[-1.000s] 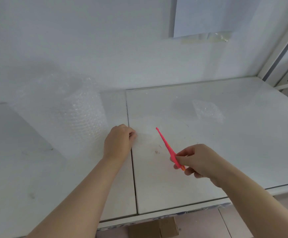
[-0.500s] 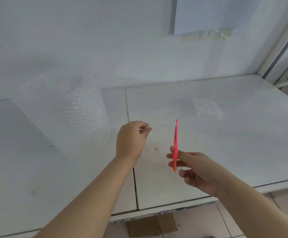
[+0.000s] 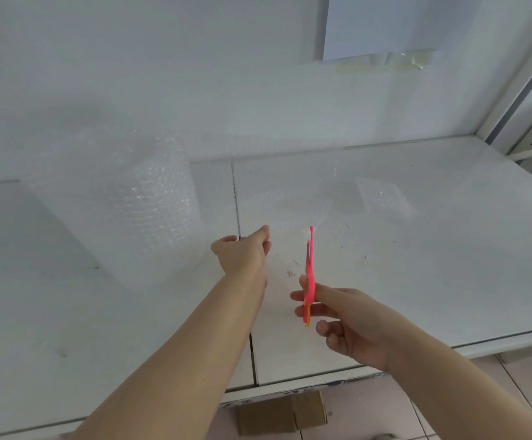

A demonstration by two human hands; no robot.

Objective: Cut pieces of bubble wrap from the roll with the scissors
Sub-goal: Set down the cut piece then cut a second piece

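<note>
Pink plastic scissors with an orange edge on the handle (image 3: 309, 274) stand almost upright in my right grip (image 3: 347, 322), to the right of the clear bubble wrap roll (image 3: 125, 211) and nearer to me than it. My fingers are curled round the handles. The two blades point away from me and are parted a little at the tips.

The roll stands on end on the white counter (image 3: 417, 281), close to the back wall. Just right of its foot, my left grip (image 3: 242, 254) is closed, thumb against curled fingers, pinching the loose sheet of bubble wrap (image 3: 286, 214) that runs off the roll. The film is so faint that I cannot make out its edges. The scissor tips are just right of that grip, at the sheet, though whether they touch it I cannot tell.

Further right of the roll, well apart from it, a small cut piece of bubble wrap (image 3: 382, 198) lies flat on the counter. High on the wall to the right of the roll hangs a taped white paper (image 3: 385, 23). Below the counter's front edge sits a brown cardboard box (image 3: 277, 414).
</note>
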